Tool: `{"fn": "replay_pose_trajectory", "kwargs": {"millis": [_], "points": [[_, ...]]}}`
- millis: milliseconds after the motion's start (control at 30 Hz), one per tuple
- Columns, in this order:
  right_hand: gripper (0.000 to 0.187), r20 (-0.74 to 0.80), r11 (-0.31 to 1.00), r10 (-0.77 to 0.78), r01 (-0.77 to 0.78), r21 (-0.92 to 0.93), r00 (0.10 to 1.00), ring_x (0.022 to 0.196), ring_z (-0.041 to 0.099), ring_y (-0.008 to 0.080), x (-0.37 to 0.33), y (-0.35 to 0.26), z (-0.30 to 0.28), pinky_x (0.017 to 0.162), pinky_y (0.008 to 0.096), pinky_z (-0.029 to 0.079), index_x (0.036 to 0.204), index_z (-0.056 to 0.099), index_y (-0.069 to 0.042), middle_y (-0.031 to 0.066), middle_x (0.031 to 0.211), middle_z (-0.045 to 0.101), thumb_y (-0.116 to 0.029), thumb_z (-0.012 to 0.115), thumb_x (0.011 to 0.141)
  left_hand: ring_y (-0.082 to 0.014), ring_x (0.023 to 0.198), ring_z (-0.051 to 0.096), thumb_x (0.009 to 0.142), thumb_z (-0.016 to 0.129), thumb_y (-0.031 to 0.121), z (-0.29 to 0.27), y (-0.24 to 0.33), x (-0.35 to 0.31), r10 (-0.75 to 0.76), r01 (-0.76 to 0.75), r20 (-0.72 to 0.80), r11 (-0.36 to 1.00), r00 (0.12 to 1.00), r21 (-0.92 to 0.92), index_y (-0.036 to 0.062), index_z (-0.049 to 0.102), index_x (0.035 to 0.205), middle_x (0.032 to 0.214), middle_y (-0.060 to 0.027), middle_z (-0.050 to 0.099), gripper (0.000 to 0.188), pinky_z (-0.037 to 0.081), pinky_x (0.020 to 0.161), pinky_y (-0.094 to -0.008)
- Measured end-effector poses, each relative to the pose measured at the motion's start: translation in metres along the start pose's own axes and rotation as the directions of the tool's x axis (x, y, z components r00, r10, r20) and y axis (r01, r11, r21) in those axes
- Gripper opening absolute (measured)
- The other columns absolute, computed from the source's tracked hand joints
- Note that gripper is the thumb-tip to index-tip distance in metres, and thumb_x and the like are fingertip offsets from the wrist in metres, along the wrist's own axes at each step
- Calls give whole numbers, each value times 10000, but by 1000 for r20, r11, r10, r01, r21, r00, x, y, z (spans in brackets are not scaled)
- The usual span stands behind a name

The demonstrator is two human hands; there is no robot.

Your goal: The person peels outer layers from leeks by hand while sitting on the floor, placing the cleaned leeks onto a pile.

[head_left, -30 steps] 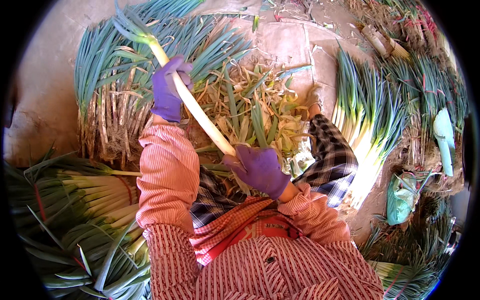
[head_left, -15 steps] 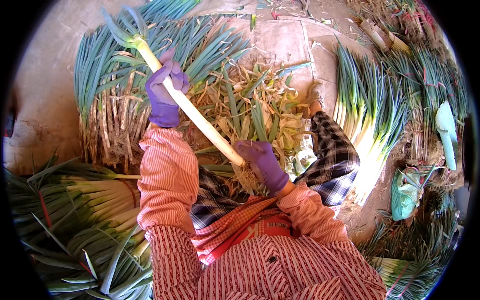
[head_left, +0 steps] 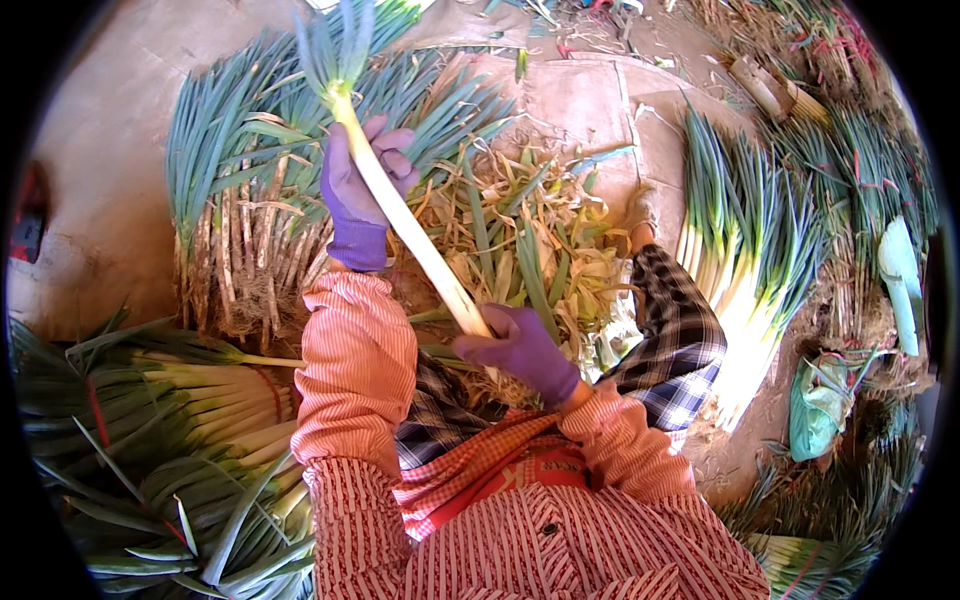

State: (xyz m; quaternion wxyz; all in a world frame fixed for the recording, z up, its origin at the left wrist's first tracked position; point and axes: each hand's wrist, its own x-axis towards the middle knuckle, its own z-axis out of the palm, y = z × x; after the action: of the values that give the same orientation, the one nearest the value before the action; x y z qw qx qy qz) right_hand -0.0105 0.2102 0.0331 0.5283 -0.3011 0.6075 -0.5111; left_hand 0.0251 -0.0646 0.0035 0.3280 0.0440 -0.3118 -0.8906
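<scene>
A long green onion (head_left: 408, 218) slants across in front of me, its blue-green leaves at the far left and its pale root end close to my lap. My left hand (head_left: 362, 195), in a purple glove, cradles the upper stalk loosely, thumb on one side and half-curled fingers on the other. Lower down, my right hand (head_left: 525, 352), gloved alike, is closed round the root end with the thumb lying on top; the roots are mostly hidden. Beneath the stalk spreads a heap of stripped, yellowed leaves (head_left: 540, 240).
Untrimmed green onions (head_left: 235, 240) lie at the far left, with roots showing. Tied bundles (head_left: 220, 400) are stacked at near left. Cleaned white-stemmed onions (head_left: 750, 270) line the right, beside more bundles (head_left: 880, 170) and a green plastic bag (head_left: 820, 405). My foot (head_left: 643, 215) rests beside the leaf heap.
The green onion has shifted slightly right and stands steeper. My left hand's fingers have loosened around the stalk. My right hand has slid over the root end, covering more of it.
</scene>
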Motion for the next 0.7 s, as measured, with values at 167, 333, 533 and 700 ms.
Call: {"fn": "replay_pose_trajectory", "kwargs": {"millis": [167, 333, 533, 700], "points": [[228, -31, 994, 96, -94, 60, 995, 609, 569, 89, -33, 32, -13, 534, 229, 441, 924, 644, 28, 20, 726, 608, -143, 732, 801, -228, 573, 616, 840, 383, 746, 18, 3, 9, 40, -20, -390, 998, 920, 56, 37, 562, 1071, 904, -191, 672, 767, 517, 510, -334], [359, 172, 979, 196, -201, 14, 965, 749, 636, 138, -43, 72, -28, 678, 274, 506, 1100, 607, 51, 86, 861, 644, -120, 711, 803, -158, 706, 636, 963, 416, 492, 5, 27, -7, -53, 141, -193, 870, 980, 472, 21, 553, 1135, 809, -120, 663, 520, 511, 585, -271], [715, 149, 971, -79, 42, 235, 986, 805, 635, 186, -11, 66, -16, 724, 267, 505, 1348, 377, 58, 142, 1014, 619, -478, 534, 901, -189, 715, 649, 966, 468, 394, 39, -7, -22, -41, 117, -225, 934, 974, 338, 6, 558, 1112, 902, -138, 649, 425, 514, 624, -287], [495, 182, 811, 40, -138, 569, 983, 659, 591, 133, -3, 37, -16, 573, 211, 467, 1258, 457, 59, 92, 844, 619, -280, 552, 910, -146, 482, 588, 941, 526, 375, 67, -19, -21, -122, 217, -335, 941, 934, 261, 5, 601, 1038, 704, -110, 661, 390, 430, 407, -229]]}}
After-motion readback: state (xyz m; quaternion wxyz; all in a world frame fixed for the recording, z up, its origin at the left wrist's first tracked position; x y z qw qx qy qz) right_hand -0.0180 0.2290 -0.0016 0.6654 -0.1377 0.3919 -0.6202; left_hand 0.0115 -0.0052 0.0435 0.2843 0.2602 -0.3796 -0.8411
